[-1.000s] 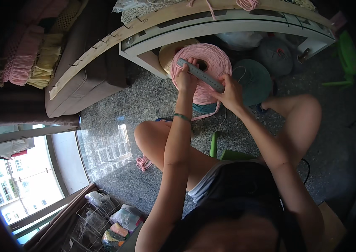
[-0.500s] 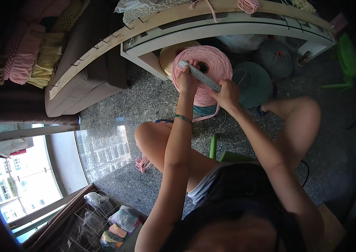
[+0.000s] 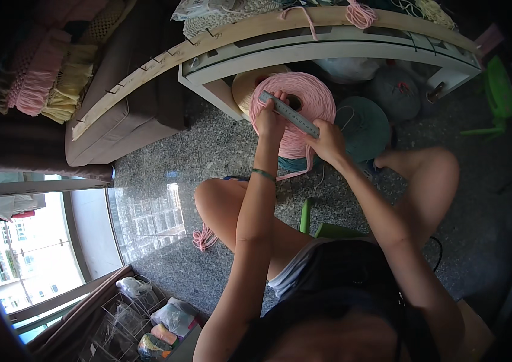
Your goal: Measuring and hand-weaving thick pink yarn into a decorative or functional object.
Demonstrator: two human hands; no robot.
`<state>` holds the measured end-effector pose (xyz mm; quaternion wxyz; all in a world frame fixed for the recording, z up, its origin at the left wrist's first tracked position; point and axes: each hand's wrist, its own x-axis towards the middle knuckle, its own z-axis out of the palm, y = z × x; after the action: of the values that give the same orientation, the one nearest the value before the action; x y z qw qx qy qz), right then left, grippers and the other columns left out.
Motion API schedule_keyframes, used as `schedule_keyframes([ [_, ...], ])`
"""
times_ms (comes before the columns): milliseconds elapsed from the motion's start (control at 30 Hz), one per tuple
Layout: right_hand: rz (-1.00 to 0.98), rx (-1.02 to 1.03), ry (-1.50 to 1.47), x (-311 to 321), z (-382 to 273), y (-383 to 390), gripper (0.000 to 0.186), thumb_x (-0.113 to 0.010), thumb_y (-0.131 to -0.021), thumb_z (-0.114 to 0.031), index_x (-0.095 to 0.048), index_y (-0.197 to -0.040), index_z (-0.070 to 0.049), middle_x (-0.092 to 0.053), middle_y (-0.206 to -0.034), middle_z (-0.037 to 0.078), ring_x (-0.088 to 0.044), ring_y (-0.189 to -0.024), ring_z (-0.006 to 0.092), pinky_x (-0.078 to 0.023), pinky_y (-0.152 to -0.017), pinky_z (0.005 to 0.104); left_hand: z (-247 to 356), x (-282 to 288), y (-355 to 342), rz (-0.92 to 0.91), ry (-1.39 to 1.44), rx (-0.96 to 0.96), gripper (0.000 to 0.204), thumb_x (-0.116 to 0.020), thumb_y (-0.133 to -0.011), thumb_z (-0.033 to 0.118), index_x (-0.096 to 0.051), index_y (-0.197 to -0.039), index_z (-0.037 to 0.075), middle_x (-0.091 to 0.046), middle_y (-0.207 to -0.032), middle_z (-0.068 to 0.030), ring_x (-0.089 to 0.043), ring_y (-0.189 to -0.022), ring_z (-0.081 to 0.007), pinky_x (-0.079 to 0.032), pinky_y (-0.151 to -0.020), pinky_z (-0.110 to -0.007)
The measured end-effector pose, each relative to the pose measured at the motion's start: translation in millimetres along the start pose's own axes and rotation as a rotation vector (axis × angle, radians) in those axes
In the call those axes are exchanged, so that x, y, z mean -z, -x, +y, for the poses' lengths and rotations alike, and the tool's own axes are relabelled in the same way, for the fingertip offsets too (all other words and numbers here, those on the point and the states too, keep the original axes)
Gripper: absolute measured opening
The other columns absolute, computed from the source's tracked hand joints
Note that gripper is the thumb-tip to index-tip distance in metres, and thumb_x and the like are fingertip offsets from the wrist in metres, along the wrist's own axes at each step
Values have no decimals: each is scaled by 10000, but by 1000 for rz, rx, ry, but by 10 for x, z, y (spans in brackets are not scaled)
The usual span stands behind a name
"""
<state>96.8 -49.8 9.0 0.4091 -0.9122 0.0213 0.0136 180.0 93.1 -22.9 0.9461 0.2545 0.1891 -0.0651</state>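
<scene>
L side: loose pink yarn bundle (image 3: 204, 239) on floor, well apart from the work; next, L hand (image 3: 270, 119), fingers curled closed on upper-L end of grey ruler (image 3: 293, 116), which slants down-R over big pink yarn spool (image 3: 315, 89); R hand (image 3: 328, 142) pinches the ruler's lower-R end; then teal spool (image 3: 366, 131) beside; best: grip both ends evenly, ruler steady, fingers off markings, yarn unsnagged

Both arms (image 3: 241, 277) reach forward, the left forearm (image 3: 260, 196) nearly straight ahead, the right forearm (image 3: 372, 190) slanting inward; the left hand (image 3: 269, 122) sits slightly farther forward than the right hand (image 3: 329, 143), close but apart, both curled in a grip, knees (image 3: 212, 198) bent and splayed wide
</scene>
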Motion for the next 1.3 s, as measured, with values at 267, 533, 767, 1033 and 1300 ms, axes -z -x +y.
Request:
schedule_keyframes([
  [267, -230, -28, -404, 12, 273, -139, 224, -730, -676, -170, -632, -761, 12, -608, -629, 92, -580, -584, 151, -437, -550, 312, 25, -153, 72, -12, -43, -119, 319, -326, -944, 72, -317, -1251, -11, -519, -1150, -198, -546, -1032, -321, -439, -925, -438],
  [533, -403, -212, -424, 162, 122, -195, 175, -718, -690, -128, -650, -735, 26, -571, -608, 16, -510, -574, 77, -413, -534, 270, 14, -152, 65, 7, -14, -144, 285, -334, -937, 63, -372, -1201, -38, -529, -1122, -204, -551, -1015, -331, -456, -905, -435],
  [767, -405, -167, -407, 98, 207, -228, 116, -669, -760, -93, -649, -793, 16, -575, -623, -8, -504, -528, 64, -368, -454, 225, 42, -105, 17, 2, -9, -39, 302, -362, -949, 127, -381, -1199, -42, -552, -1050, -177, -563, -968, -301, -462, -895, -415],
  [1033, -457, -182, -489, 176, 249, -255, 104, -647, -775, -86, -654, -825, 5, -593, -676, -4, -513, -550, 62, -363, -459, 209, 183, -82, 446, -183, -453, 161, 302, -467, -933, 258, -523, -1048, -16, -576, -982, -129, -568, -899, -233, -472, -825, -333],
  [1300, -561, -274, -665, 255, 111, -274, 89, -619, -812, -99, -641, -860, -27, -597, -694, -10, -525, -546, 59, -373, -456, 193, 14, 148, 798, -269, -635, 274, 247, -517, -910, 203, -551, -1040, -4, -600, -972, -94, -585, -865, -181, -475, -818, -315],
])
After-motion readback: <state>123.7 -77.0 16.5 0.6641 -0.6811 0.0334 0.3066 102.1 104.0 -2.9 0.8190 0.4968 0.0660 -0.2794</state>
